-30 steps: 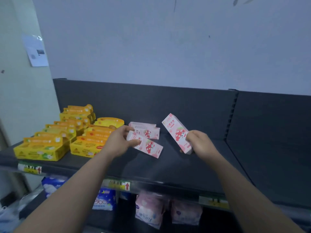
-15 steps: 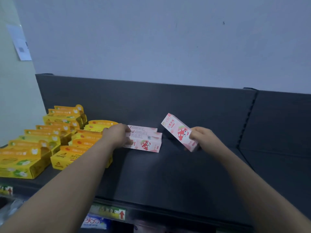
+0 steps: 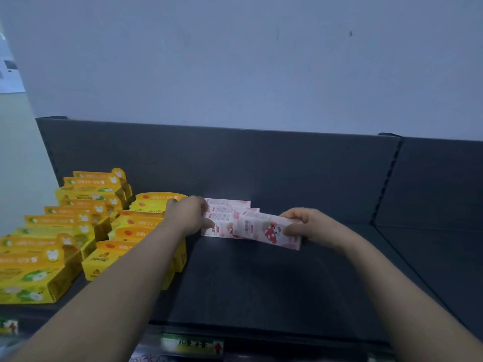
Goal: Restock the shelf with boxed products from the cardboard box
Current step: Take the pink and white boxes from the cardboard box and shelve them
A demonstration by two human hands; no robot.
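On the dark shelf (image 3: pixel 261 283) lies a small stack of pink boxes (image 3: pixel 224 218) printed with a strawberry figure, just right of the yellow boxes. My left hand (image 3: pixel 189 214) holds the left end of that stack, thumb at the front. My right hand (image 3: pixel 311 226) grips one more pink box (image 3: pixel 266 231) by its right end and holds it low, slightly tilted, against the front of the stack. The cardboard box is not in view.
Rows of yellow boxes (image 3: pixel 65 231) fill the shelf's left part, close to my left forearm. A dark back panel (image 3: pixel 235 163) rises behind the stack. A second shelf section (image 3: pixel 431 205) lies to the right. Price labels (image 3: pixel 193 344) line the front edge.
My right hand has brought its pink box down and left, from held up and apart to touching the stack's front. My left hand has stayed on the stack. The camera moved closer.
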